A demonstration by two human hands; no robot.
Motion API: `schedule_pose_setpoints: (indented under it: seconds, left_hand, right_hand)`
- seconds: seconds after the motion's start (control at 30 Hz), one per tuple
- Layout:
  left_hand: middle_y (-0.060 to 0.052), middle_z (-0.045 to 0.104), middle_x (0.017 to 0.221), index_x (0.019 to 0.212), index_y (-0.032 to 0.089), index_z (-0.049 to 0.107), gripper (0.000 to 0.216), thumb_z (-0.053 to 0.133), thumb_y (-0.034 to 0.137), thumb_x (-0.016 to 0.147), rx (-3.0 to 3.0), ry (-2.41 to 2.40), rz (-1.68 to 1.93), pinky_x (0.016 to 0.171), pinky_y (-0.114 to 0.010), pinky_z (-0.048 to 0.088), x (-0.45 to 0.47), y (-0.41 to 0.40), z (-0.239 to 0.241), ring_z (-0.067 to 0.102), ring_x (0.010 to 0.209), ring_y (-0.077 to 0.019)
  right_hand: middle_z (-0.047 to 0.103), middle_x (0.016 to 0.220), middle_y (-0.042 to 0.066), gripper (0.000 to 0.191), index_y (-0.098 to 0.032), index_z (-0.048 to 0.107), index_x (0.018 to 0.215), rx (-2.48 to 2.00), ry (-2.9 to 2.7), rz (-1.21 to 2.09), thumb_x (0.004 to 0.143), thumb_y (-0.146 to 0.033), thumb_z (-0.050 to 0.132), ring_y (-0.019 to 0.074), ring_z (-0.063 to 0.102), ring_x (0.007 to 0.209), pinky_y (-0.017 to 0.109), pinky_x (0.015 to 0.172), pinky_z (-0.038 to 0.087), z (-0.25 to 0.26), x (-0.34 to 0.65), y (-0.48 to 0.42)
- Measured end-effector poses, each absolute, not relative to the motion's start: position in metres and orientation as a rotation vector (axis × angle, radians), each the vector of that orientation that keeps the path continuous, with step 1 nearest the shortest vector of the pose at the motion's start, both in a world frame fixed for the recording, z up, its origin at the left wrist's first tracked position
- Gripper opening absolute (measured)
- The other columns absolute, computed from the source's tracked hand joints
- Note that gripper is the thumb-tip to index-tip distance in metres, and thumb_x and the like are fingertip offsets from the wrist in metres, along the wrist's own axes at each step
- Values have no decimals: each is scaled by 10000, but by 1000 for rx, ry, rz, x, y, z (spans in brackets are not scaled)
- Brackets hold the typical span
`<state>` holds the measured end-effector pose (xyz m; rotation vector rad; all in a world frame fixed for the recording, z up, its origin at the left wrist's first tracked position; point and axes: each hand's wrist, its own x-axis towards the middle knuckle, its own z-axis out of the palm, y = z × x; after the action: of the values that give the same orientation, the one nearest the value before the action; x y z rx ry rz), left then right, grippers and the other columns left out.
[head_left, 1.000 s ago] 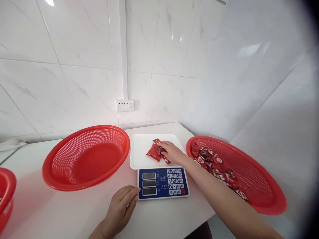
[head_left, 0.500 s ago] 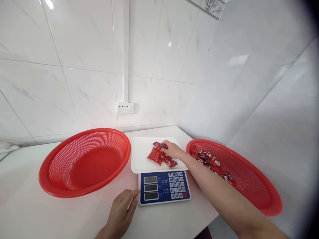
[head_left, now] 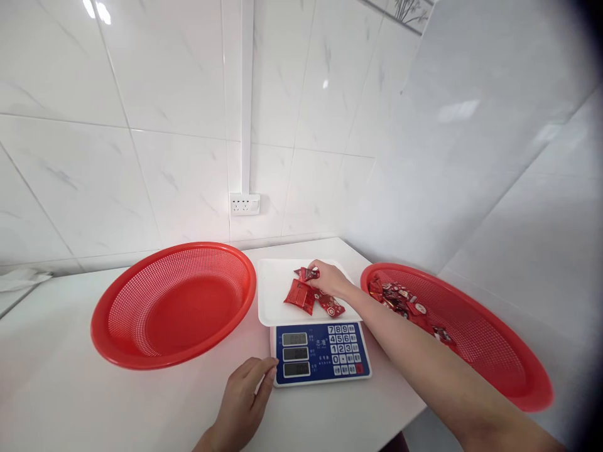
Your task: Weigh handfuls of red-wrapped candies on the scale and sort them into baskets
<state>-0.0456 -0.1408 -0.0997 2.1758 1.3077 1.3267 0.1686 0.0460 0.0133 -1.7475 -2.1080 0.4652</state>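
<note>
White desk (head_left: 94, 402) carries two round red perforated plastic baskets: left one (head_left: 174, 304) bare inside, right one (head_left: 471, 339) holding a loose heap of red wrapped candies (head_left: 409, 307). Between them, one scale (head_left: 320, 351), white tray, blue keypad, with about four glossy red packets (head_left: 311, 296). Right hand (head_left: 330, 279), fingers pinching one packet over the tray; left hand (head_left: 245, 402) flat on the desk, fingers loosely spread, touching the scale's corner.

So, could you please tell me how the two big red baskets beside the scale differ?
The left basket holds nothing visible; the right basket holds red wrapped candies. The left basket shows whole; the right forearm crosses the right basket's near rim. Both are red, round, perforated plastic.
</note>
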Motion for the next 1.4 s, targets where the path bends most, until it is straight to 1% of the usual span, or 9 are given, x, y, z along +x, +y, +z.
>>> schedule_pose_setpoints:
  seconds: [0.13, 0.3, 0.47, 0.53, 0.67, 0.83, 0.97, 1.13, 1.4]
  left_hand:
    - [-32, 668, 815, 1004, 221, 582, 178, 443, 213, 894, 2151, 1323, 1311, 646, -227, 512, -45, -141, -99, 633, 733, -139]
    - [-25, 671, 830, 1000, 222, 576, 169, 443, 220, 895, 2131, 1334, 1298, 658, -220, 511, -46, -140, -99, 636, 750, -133]
    - [-24, 670, 828, 997, 223, 574, 169, 439, 220, 896, 2128, 1366, 1289, 647, -218, 508, -49, -139, -100, 634, 747, -133]
    - [-24, 667, 812, 994, 222, 577, 172, 435, 225, 897, 2119, 1378, 1296, 640, -219, 507, -49, -139, -100, 632, 736, -134]
    - [-35, 669, 809, 987, 218, 589, 185, 427, 241, 901, 2116, 1371, 1306, 644, -224, 513, -47, -140, -98, 634, 736, -138]
    - [-50, 674, 806, 998, 210, 598, 206, 420, 251, 903, 2152, 1343, 1295, 648, -239, 524, -43, -141, -96, 641, 733, -149]
    - [-44, 678, 810, 984, 209, 598, 193, 428, 239, 899, 2147, 1348, 1319, 646, -230, 524, -44, -141, -96, 643, 736, -144]
    - [-34, 681, 804, 964, 213, 601, 178, 439, 238, 894, 2129, 1364, 1322, 643, -218, 522, -45, -141, -97, 644, 728, -137]
    - [-38, 687, 819, 951, 214, 610, 191, 434, 264, 897, 2095, 1361, 1318, 655, -215, 529, -43, -141, -97, 651, 749, -139]
  right_hand:
    - [659, 856, 8, 271, -223, 557, 943, -1689, -2037, 526, 692, -272, 647, 141, 593, 695, 222, 573, 404, 30, 155, 55]
    - [668, 818, 32, 307, -169, 567, 908, -1278, -1991, 1049, 639, -212, 710, 132, 612, 690, 240, 630, 471, 50, 97, 52]
    - [555, 1195, 126, 694, -208, 400, 1291, -1092, -2077, 1007, 699, -431, 683, 166, 610, 902, 295, 755, 484, 73, 62, 55]
    - [499, 1284, 116, 660, -240, 341, 1344, -1261, -2195, 810, 779, -469, 593, 165, 586, 989, 287, 806, 461, 73, 74, 61]
    - [628, 1110, 103, 424, -181, 532, 1185, -1734, -2306, 439, 799, -347, 585, 211, 574, 1022, 303, 847, 415, 48, 121, 74]
    - [659, 1005, 106, 384, -173, 612, 1044, -1939, -2278, 364, 707, -353, 652, 259, 597, 965, 299, 730, 424, 11, 152, 78]
    - [640, 1046, 94, 413, -173, 559, 1115, -1902, -2278, 351, 710, -225, 623, 221, 583, 958, 253, 697, 398, 8, 148, 79]
    - [660, 895, 88, 168, -145, 610, 896, -1761, -2397, 470, 757, -182, 522, 180, 603, 760, 230, 562, 370, 25, 150, 68]
    - [651, 687, -17, 99, -208, 609, 651, -1516, -2677, 722, 610, -222, 698, 153, 570, 623, 227, 536, 359, 32, 144, 33]
